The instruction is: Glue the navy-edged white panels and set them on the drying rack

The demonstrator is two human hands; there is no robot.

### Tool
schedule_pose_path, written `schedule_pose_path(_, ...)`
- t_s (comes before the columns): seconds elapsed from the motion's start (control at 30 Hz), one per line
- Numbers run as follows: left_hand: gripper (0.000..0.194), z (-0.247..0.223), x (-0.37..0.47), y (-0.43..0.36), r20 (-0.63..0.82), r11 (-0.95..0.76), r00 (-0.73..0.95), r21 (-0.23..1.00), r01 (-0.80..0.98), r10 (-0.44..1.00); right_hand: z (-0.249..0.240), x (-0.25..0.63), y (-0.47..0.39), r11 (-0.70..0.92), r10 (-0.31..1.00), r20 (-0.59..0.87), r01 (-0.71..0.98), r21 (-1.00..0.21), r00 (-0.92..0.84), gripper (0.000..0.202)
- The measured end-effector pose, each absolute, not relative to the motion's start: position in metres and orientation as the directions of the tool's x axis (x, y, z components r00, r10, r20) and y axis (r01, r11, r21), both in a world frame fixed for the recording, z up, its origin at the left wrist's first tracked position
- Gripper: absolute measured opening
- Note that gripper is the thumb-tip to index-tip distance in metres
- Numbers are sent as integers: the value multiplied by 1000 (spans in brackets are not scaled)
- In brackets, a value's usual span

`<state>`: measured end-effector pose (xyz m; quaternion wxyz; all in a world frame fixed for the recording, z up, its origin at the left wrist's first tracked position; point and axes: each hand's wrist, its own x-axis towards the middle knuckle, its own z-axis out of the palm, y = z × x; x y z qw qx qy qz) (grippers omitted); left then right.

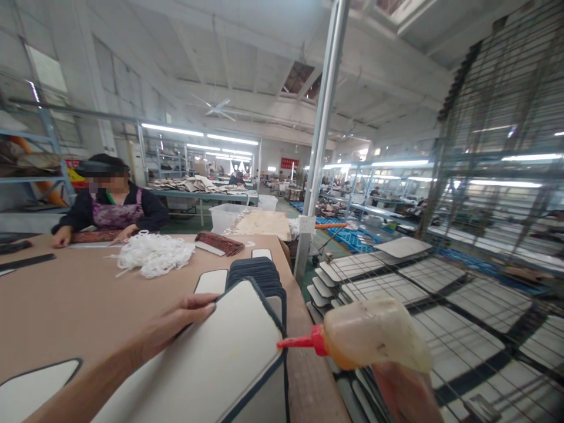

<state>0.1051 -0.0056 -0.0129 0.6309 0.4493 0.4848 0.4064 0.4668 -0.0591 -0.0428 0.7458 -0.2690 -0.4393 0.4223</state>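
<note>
A white panel with rounded corners and a dark edge (211, 352) is tilted up in front of me. My left hand (189, 314) grips its upper left side, thumb on the white face. My right hand (403, 388) is wrapped round a cloudy plastic glue bottle (379, 335) with amber liquid inside, held on its side. The bottle's red nozzle tip touches or nearly touches the panel's right edge. Behind the panel lies a stack of dark-edged pieces (255, 276), with another white panel (211, 282) beside it. Part of a similar panel (39, 382) shows at lower left.
White strips (154, 252) lie heaped on the brown table (110, 311), near a brown bundle (218, 244). A co-worker (114, 202) sits across the table, hands on a brown piece. At right stands a wire rack (423, 282) loaded with white panels. A metal post (321, 129) rises by the table's edge.
</note>
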Motion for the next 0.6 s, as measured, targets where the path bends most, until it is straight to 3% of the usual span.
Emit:
schedule_pose_path(0.23,59,-12,116,-10,-244,268,135,943,-199,960,-37,459,-59,569,822,460,-444,-692,336,59)
schedule_pose_path(0.6,53,-19,127,-10,-226,247,109,936,-249,968,-36,448,-58,549,836,442,-475,-688,325,66)
